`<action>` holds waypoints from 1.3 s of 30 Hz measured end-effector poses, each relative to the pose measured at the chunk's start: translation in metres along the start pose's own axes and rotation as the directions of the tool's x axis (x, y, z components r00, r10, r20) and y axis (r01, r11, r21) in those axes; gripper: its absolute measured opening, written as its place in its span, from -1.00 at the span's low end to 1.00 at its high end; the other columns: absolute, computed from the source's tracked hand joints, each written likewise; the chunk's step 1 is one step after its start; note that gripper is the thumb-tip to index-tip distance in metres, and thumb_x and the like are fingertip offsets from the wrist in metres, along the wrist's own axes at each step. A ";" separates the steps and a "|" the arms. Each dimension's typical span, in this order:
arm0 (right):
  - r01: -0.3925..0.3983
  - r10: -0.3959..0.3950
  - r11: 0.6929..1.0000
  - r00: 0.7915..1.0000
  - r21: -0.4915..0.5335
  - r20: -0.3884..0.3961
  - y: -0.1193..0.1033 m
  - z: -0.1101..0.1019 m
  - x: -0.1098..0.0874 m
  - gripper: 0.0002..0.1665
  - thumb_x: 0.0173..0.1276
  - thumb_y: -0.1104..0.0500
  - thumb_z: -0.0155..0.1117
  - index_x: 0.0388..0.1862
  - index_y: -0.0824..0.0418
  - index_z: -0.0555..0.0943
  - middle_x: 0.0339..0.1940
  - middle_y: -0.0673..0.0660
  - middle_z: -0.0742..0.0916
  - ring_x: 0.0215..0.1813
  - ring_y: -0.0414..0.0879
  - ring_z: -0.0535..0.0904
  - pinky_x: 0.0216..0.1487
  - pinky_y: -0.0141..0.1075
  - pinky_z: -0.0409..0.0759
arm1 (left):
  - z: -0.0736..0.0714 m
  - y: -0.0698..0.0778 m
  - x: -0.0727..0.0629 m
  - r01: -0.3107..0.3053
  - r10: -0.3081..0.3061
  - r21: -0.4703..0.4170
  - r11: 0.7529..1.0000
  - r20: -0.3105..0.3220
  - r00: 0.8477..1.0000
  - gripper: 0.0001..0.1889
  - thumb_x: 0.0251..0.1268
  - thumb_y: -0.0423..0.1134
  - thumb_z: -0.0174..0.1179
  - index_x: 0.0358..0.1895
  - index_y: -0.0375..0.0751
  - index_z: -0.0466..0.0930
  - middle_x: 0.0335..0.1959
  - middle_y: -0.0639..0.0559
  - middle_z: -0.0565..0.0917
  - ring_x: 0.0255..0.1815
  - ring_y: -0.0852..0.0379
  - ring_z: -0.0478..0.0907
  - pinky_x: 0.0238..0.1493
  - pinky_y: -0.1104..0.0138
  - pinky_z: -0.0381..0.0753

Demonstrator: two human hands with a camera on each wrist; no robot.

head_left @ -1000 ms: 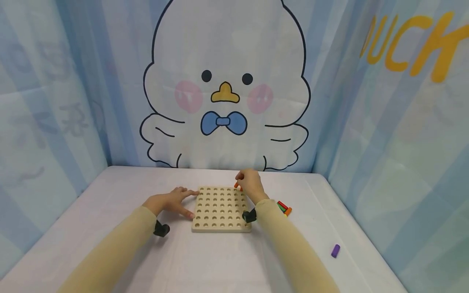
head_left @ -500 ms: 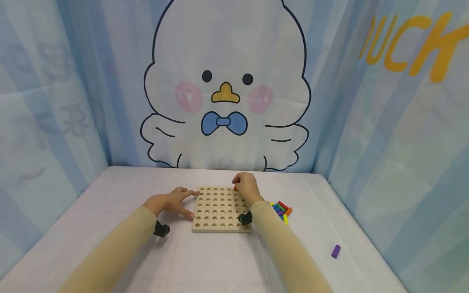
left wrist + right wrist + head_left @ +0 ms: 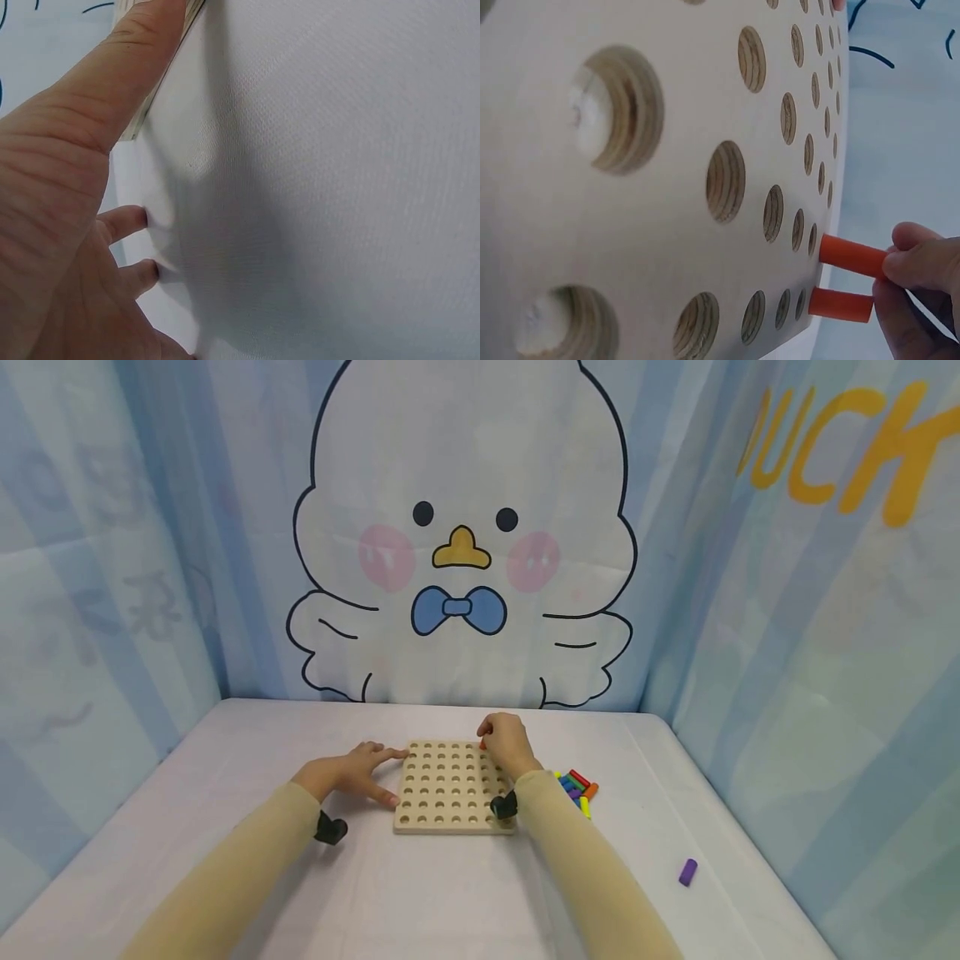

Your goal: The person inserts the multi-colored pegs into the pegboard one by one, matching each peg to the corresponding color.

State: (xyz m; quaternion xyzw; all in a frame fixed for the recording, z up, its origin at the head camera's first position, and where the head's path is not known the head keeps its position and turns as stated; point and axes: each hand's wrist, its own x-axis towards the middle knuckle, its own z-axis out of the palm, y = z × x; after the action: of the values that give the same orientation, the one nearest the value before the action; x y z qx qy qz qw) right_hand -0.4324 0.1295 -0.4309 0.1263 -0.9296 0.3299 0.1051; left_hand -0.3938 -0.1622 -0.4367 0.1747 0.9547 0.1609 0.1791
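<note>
A pale wooden board (image 3: 447, 797) with rows of round holes lies flat on the table. My left hand (image 3: 341, 774) is spread at its left side, with thumb and index fingertip touching the edge. In the left wrist view the thumb (image 3: 112, 86) reaches the board's side. At the far right corner, my right hand (image 3: 506, 746) pinches the top of an orange peg (image 3: 853, 256) between thumb and finger. The peg's lower end is at a hole in the farthest row. Beside it, a second orange peg (image 3: 841, 305) stands upright in the corner hole, close under my fingers.
A small heap of coloured pegs (image 3: 577, 781) lies right of the board, partly hidden behind my right forearm. One purple peg (image 3: 687, 872) lies apart, nearer the table's right edge. A curtain with a duck drawing (image 3: 459, 652) hangs behind the table.
My right hand has moved slightly left and down with the orange peg, bringing it to the hole beside the corner. More of the peg heap shows. The left hand stays put.
</note>
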 end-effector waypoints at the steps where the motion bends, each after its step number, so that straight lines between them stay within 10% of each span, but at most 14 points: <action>1: 0.000 0.000 1.000 1.000 0.001 0.002 0.001 0.000 0.000 -0.74 0.38 0.48 0.12 -0.21 0.33 0.75 -0.40 0.21 0.79 -0.32 -0.04 0.64 -0.11 -0.14 0.65 | 0.000 0.000 0.000 -0.002 0.002 0.002 1.000 0.001 1.000 0.10 0.07 0.37 0.45 0.65 0.11 0.13 0.64 -0.40 0.04 0.66 -0.44 -0.07 0.46 -0.47 0.06; 39: -0.031 0.029 0.962 1.000 -0.273 -0.010 0.008 -0.034 -0.009 -0.78 0.44 0.31 0.20 -0.19 0.13 0.79 -0.22 0.05 0.83 -0.20 -0.02 0.68 0.06 -0.05 0.62 | 0.003 -0.001 0.002 0.007 -0.007 0.006 1.000 -0.003 1.000 0.09 0.08 0.38 0.43 0.66 0.16 0.12 0.65 -0.39 0.04 0.65 -0.45 -0.07 0.46 -0.48 0.06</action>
State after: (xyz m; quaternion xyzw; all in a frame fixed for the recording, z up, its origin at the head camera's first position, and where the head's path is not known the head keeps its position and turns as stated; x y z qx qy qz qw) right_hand -0.4227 0.1583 -0.4121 0.0955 -0.9677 0.2005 0.1190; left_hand -0.3944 -0.1617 -0.4397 0.1715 0.9561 0.1578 0.1778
